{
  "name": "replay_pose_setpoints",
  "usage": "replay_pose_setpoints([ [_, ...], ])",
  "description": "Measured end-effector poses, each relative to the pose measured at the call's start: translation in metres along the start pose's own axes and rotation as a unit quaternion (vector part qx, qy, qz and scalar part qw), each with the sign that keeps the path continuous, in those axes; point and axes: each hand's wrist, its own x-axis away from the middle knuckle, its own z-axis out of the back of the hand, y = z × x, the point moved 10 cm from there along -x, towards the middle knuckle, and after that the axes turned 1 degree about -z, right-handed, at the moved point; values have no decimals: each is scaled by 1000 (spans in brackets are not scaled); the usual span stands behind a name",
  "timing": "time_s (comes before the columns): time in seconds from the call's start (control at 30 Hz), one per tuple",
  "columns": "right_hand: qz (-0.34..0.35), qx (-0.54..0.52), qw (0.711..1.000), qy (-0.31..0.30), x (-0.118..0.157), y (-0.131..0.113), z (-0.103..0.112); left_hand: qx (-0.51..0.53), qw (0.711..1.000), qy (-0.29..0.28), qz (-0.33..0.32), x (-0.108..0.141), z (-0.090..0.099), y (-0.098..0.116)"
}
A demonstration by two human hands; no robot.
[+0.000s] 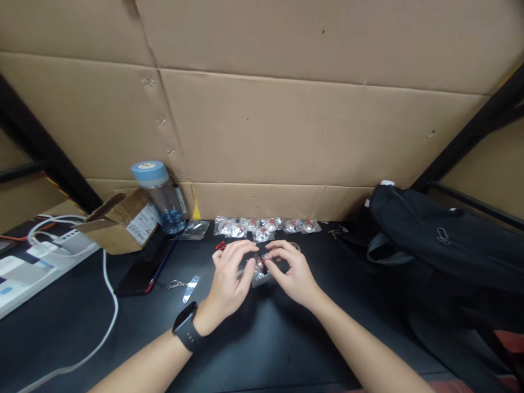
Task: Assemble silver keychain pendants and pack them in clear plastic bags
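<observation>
Over the middle of the black table, my left hand (235, 270) and my right hand (292, 273) face each other with curled fingers. Between them is a small clear plastic packet (260, 278) around a shiny, round, dark object with a touch of red. My right thumb and fingers pinch at the red bit, while my left thumb and fingers grip the packet's other side. Part of the packet is hidden by my fingers. Just beyond lie several similar packets (271, 224) with silvery round pieces and red marks, in a loose row by the cardboard wall.
On the left stand an open cardboard box (118, 224), a blue-lidded bottle (159, 196) and a white power strip (36, 265) with a cable. A dark phone-like slab (143, 270) and a keyring with a clear tag (190, 288) lie nearer. A black bag (446, 245) fills the right side.
</observation>
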Motion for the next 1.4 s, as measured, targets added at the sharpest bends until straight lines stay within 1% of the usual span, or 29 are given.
replay_pose_setpoints([
  [0.07, 11, 33, 999, -1, -1, -2, 2, -10, 1000, -20, -9, 1, -8, -1],
  [0.2, 9, 35, 999, -9, -2, 2, 5, -41, 998, -50, -20, 1, -23, -6],
  [0.27, 5, 45, 999, -9, -4, 6, 7, -43, 997, -60, -18, -3, -22, -12],
  [0.33, 9, 68, 998, -11, -6, 11, 10, -40, 995, -86, -20, -8, -17, -20],
  [0.37, 13, 83, 996, -14, -7, 13, 11, -37, 992, -113, -30, -10, -16, -23],
  [0.43, 24, 121, 992, -24, -8, 19, 14, -31, 974, -209, -76, -9, -22, -24],
  [0.47, 25, 147, 988, -34, -8, 23, 14, -30, 964, -246, -98, -6, -24, -24],
  [0.5, 23, 176, 983, -45, -8, 27, 15, -31, 955, -273, -114, -4, -25, -24],
  [0.53, 17, 206, 977, -58, -8, 31, 16, -31, 950, -286, -124, -2, -26, -25],
  [0.63, -15, 282, 954, -98, -5, 45, 19, -26, 949, -288, -123, 0, -30, -29],
  [0.77, -79, 324, 932, -142, 0, 59, 26, -40, 950, -286, -116, 2, -38, -33],
  [0.87, -89, 345, 916, -184, 2, 61, 24, -76, 953, -272, -106, 0, -38, -37],
  [0.93, -93, 365, 901, -217, 3, 63, 20, -93, 955, -263, -99, -1, -36, -42],
  [1.0, -111, 387, 884, -239, 5, 69, 20, -105, 956, -254, -97, -1, -34, -47],
  [1.07, -134, 406, 871, -242, 6, 75, 24, -115, 957, -244, -102, -3, -29, -51],
  [1.17, -163, 423, 860, -234, 8, 80, 34, -122, 960, -227, -106, -7, -20, -51],
  [1.33, -173, 422, 857, -242, 11, 82, 43, -114, 974, -175, -87, -18, -1, -41],
  [1.4, -177, 422, 855, -246, 12, 83, 44, -111, 978, -157, -79, -21, 4, -38],
])
